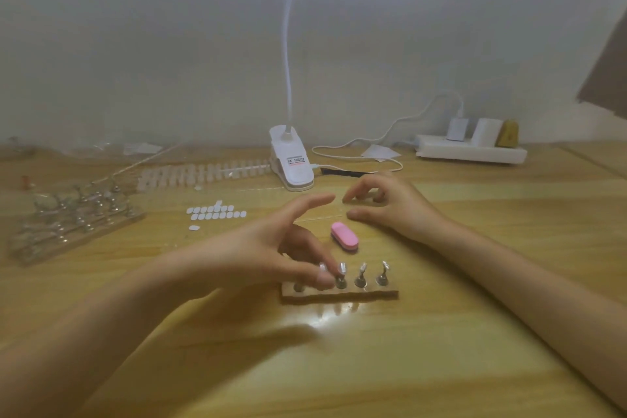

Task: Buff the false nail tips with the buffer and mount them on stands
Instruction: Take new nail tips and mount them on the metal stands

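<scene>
Left hand (pixel 271 248): thumb and finger pinched on clear false nail tip (pixel 321 267), at row of small metal stands (pixel 360 280) on brown strip base (pixel 373 295). Right hand (pixel 390 207) loosely curled, empty, beyond pink oval buffer block (pixel 344 237). Seat tip squarely; steady base; avoid neighbouring mounted tips (pixel 342 269).

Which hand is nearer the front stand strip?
Left. The left hand has its fingertips at the stand strip, over its left end. The right hand is farther back on the table, beyond the pink buffer.
</scene>
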The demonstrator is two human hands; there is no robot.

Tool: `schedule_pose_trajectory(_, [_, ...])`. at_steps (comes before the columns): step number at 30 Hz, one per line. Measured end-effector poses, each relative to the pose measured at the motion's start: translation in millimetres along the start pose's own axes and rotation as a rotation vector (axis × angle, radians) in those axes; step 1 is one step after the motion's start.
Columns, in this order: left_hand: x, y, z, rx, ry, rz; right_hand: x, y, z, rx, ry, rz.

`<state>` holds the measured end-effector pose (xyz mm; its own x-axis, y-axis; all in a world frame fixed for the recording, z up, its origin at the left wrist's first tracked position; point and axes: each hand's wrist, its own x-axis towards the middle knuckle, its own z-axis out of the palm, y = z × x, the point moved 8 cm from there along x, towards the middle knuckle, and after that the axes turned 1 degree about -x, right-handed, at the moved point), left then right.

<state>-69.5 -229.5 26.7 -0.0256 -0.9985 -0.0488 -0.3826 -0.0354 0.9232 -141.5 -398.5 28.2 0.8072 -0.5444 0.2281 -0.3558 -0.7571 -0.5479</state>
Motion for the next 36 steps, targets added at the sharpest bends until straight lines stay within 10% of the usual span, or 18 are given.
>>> schedule_pose_trajectory(8, [-2, 15, -47, 0.379, 0.567, 0.158, -20, -31, -13, 0.232, 0.145, -0.246])
schedule_pose_trajectory(22, [7, 28, -45, 0.464, 0.669, 0.215, -26, -50, -3, 0.575, 0.137, -0.307])
schedule_pose_trajectory(36, [-8, 66, -11, 1.245, 0.847, 0.524, -20, -33, 14, 0.816, -0.074, -0.035])
